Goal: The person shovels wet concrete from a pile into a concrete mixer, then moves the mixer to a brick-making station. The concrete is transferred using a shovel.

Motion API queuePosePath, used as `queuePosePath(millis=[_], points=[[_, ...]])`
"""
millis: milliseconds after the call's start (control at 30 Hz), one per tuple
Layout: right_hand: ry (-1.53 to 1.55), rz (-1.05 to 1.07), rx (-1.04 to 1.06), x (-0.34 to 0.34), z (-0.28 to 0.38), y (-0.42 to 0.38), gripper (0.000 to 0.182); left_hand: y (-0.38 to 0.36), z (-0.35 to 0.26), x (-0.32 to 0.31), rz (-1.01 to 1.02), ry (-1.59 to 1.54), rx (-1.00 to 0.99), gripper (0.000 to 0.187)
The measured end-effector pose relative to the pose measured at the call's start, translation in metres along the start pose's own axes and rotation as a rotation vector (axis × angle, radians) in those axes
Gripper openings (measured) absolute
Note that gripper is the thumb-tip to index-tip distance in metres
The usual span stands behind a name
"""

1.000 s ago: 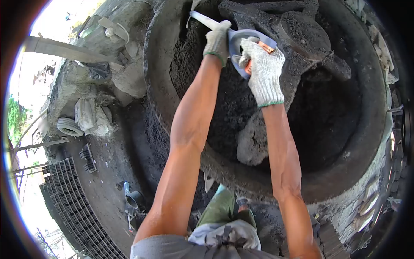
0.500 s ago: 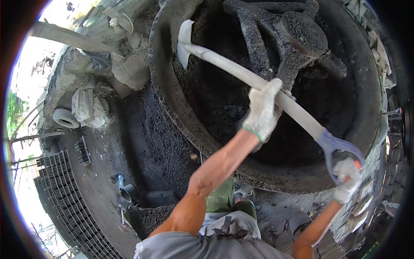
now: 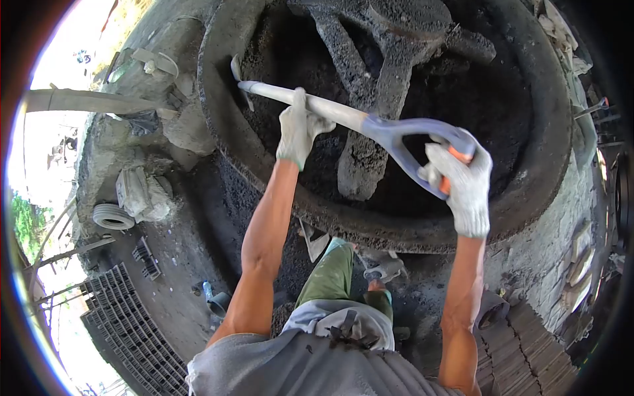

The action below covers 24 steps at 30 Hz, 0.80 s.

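A long-handled shovel [image 3: 340, 115] lies across the upper middle of the view, its pale shaft ending in a blue D-shaped grip with an orange bar. White-gloved, my left hand [image 3: 298, 129] is closed on the shaft near the blade end. My right hand [image 3: 467, 188], also gloved, wraps round the orange bar of the grip. The blade [image 3: 238, 69] shows nearly edge-on inside the left wall of a large round mixing pan [image 3: 228, 142]. Dark, grainy material coats the pan and its thick mixing arm [image 3: 363, 165].
Stacked grey slabs [image 3: 528, 350] are at the lower right. To the left lie a tyre [image 3: 112, 216], a dark ribbed rack [image 3: 129, 317] and a small bucket [image 3: 218, 303]. A wooden beam [image 3: 99, 101] juts in at the upper left. My legs stand against the pan's near side.
The shovel has shifted left, its blade now lower against the pan's left wall. My right hand has swung up and inward over the pan; my left hand has moved left. The mixing arm has turned.
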State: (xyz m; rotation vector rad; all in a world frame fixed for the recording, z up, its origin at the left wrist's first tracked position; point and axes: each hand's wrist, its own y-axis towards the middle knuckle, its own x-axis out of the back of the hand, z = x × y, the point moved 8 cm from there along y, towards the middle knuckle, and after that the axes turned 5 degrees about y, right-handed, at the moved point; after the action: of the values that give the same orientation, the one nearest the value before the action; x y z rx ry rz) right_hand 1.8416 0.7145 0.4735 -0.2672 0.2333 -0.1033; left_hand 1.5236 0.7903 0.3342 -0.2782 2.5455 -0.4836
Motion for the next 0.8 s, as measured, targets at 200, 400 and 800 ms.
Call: queuePosePath(millis=[200, 400, 800], points=[[-0.04, -0.233, -0.024, 0.07, 0.024, -0.064, 0.02, -0.059, -0.03, 0.01, -0.338, 1.784, -0.772, 0.079], [-0.209, -0.153, 0.124, 0.118, 0.057, -0.057, 0.014, -0.009, -0.024, -0.073, 0.119, 2.281, -0.823, 0.009], [-0.905, -0.54, 0.536, 0.145, 0.169, 0.113, 0.032, 0.002, -0.064, -0.07, 0.219, 1.845, -0.82, 0.029]])
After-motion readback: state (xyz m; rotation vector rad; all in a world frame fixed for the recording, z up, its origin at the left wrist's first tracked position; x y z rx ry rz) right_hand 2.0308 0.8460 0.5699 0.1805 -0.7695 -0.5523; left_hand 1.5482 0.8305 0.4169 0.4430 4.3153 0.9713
